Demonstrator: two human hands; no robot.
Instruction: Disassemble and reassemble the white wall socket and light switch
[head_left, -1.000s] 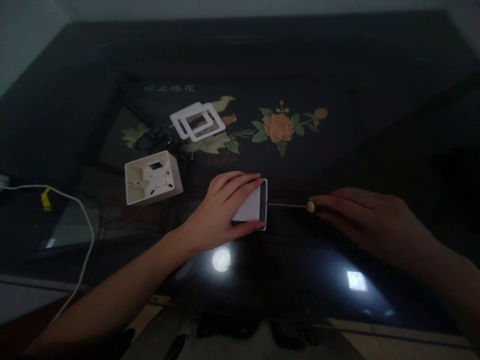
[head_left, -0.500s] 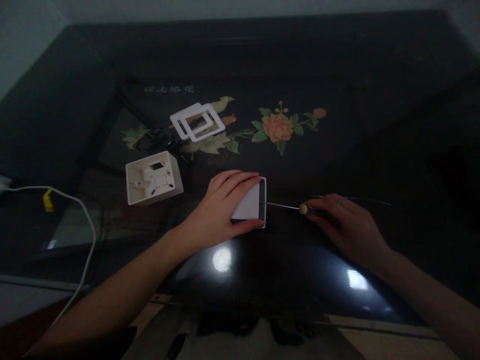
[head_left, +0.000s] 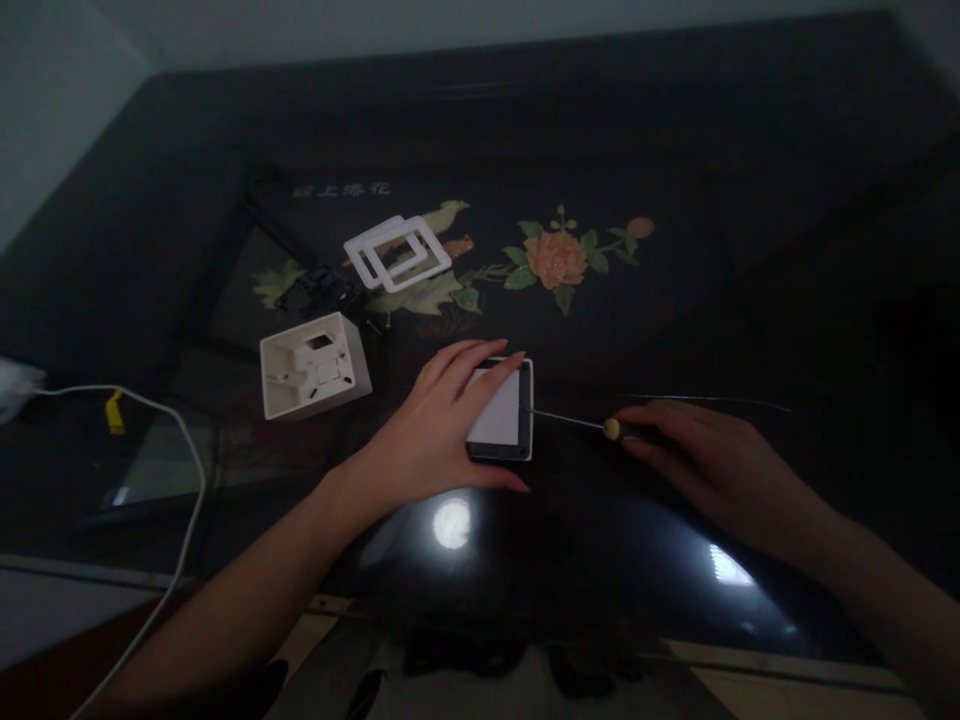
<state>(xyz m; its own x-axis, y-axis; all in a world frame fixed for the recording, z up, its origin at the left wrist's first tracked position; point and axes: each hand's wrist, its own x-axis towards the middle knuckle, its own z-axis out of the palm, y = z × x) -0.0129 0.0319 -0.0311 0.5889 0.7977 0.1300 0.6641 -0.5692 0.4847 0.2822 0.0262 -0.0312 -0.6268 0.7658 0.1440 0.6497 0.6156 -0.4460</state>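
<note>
Here, my left grip (head_left: 435, 430) is spread wide over the plate (head_left: 499, 420) on the tabletop (head_left: 600, 345), thumb clear of its near edge; my right grip (head_left: 697, 450) holds the screwdriver (head_left: 613, 429) by its handle, the tip seeming, in this dim light, to touch the plate's dark border

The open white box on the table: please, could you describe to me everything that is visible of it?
The box is off-white, hollow and rectangular, and looks like hard plastic. It sits with its open side up, its right outer wall also showing. Inside are a dark rectangular hole, small slots and a faint square outline. It rests slightly turned on the glossy dark table, nearer than the black part; whether those two touch is unclear. Nothing holds it.
</note>
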